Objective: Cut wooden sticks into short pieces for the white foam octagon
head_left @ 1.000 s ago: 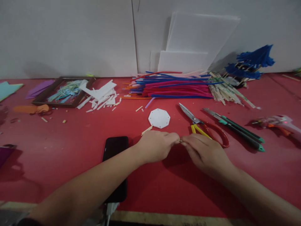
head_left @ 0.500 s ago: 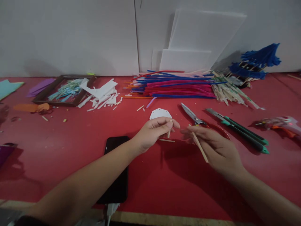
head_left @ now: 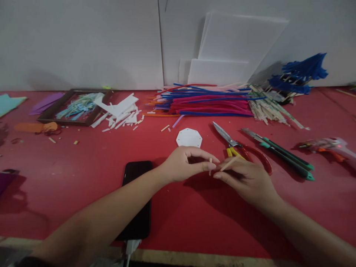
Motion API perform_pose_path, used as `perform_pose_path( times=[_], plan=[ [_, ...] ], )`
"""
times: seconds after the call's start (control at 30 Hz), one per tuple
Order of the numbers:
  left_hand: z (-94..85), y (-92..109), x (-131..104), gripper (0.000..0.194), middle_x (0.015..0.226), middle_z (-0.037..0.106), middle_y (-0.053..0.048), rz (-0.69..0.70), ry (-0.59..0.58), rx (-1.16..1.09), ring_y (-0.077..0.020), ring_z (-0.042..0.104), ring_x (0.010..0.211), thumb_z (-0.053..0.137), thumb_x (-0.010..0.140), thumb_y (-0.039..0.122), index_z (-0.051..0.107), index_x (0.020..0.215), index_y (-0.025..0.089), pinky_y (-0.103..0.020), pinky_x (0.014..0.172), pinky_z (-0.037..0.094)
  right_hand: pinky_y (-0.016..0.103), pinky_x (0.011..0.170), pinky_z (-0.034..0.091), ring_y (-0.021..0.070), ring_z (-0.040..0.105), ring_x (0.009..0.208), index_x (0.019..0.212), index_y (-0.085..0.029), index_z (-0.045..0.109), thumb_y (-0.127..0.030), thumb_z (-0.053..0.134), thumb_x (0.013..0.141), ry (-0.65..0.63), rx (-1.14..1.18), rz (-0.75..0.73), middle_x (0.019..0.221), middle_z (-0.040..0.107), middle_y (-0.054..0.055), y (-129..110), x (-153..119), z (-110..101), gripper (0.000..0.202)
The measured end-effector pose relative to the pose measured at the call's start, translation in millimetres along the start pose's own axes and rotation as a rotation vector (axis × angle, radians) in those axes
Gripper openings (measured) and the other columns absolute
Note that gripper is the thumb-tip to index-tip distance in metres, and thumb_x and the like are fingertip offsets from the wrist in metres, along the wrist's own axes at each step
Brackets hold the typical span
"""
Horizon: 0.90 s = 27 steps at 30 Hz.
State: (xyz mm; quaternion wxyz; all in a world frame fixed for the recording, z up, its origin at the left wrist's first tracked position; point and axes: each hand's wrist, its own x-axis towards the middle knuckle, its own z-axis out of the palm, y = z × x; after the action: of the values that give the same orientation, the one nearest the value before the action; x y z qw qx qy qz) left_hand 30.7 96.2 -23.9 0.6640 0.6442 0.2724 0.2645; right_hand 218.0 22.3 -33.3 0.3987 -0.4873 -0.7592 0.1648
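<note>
My left hand (head_left: 189, 163) pinches a short wooden stick (head_left: 210, 167) upright between thumb and fingertips. My right hand (head_left: 247, 181) grips a longer wooden stick (head_left: 228, 164), which slants across its fingertips. The fingertips of both hands come close together over the red table; whether they touch is hard to tell. Just beyond my left hand lies a white octagonal piece (head_left: 189, 137) with small holes near its edge. Red-handled scissors (head_left: 226, 134) and a tool with yellow handles (head_left: 232, 152), partly hidden, lie beyond my right hand.
Green-handled cutters (head_left: 286, 155) and a glue gun (head_left: 325, 145) are on the right. A black phone (head_left: 139, 207) lies under my left forearm. Pipe cleaners (head_left: 211, 102), white scraps (head_left: 122, 109) and a brown frame (head_left: 90, 118) line the back. A blue model (head_left: 303, 70) stands back right.
My left hand has moved right and nearer to me, uncovering the octagonal piece. My right hand has shifted slightly left, and its stick now slants the other way, close to the left fingertips.
</note>
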Motion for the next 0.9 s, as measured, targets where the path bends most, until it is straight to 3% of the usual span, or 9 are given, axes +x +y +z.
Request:
perform_pose_path(
  times=[0.27, 0.4, 0.6, 0.73, 0.9],
  plan=[
    [2.5, -4.4, -4.5, 0.017, 0.075, 0.066, -0.001, 0.023, -0.055, 0.110, -0.0109, 0.061, 0.070, 0.076, 0.071, 0.023, 0.062, 0.074, 0.014, -0.024, 0.067, 0.048, 0.018, 0.047, 0.043, 0.0078, 0.058, 0.051, 0.065, -0.019, 0.064, -0.044, 0.054, 0.094, -0.066, -0.156, -0.146, 0.056, 0.061, -0.001, 4.2, -1.5, 5.7, 0.039],
    [2.3, -4.1, -4.2, 0.019, 0.074, 0.065, 0.000, 0.059, -0.075, 0.143, -0.0106, 0.060, 0.070, 0.076, 0.073, 0.026, 0.061, 0.076, 0.015, -0.023, 0.068, 0.049, 0.020, 0.053, 0.047, 0.0098, 0.058, 0.056, 0.071, -0.019, 0.062, -0.031, 0.048, 0.098, -0.077, -0.198, -0.217, 0.062, 0.062, 0.000, 5.5, -4.3, 9.9, 0.032],
    [2.6, -1.7, -3.6, 0.020, 0.079, 0.068, -0.002, 0.123, -0.077, 0.209, -0.0122, 0.063, 0.076, 0.077, 0.075, 0.029, 0.068, 0.089, 0.016, -0.024, 0.071, 0.050, 0.025, 0.059, 0.051, 0.0141, 0.062, 0.066, 0.082, -0.019, 0.060, -0.017, 0.045, 0.094, -0.104, -0.263, -0.243, 0.073, 0.066, 0.004, 7.0, -8.8, 13.3, 0.019],
    [2.6, 1.3, -4.5, 0.009, 0.081, 0.068, -0.004, 0.246, -0.071, 0.321, -0.0113, 0.060, 0.073, 0.074, 0.079, 0.026, 0.074, 0.081, 0.017, -0.022, 0.066, 0.049, 0.026, 0.058, 0.051, 0.0153, 0.064, 0.066, 0.083, -0.019, 0.060, -0.018, 0.044, 0.092, -0.139, -0.286, -0.246, 0.076, 0.068, 0.006, 7.6, -10.1, 14.8, 0.019],
    [4.0, 3.2, -5.8, 0.016, 0.084, 0.068, -0.005, 0.218, 0.019, 0.088, -0.0132, 0.064, 0.078, 0.069, 0.082, 0.031, 0.065, 0.080, 0.015, -0.025, 0.069, 0.053, 0.025, 0.062, 0.052, 0.0139, 0.064, 0.068, 0.086, -0.019, 0.062, -0.019, 0.047, 0.095, -0.147, -0.246, -0.242, 0.077, 0.068, 0.005, 7.1, -8.4, 14.4, 0.017]
  ],
)
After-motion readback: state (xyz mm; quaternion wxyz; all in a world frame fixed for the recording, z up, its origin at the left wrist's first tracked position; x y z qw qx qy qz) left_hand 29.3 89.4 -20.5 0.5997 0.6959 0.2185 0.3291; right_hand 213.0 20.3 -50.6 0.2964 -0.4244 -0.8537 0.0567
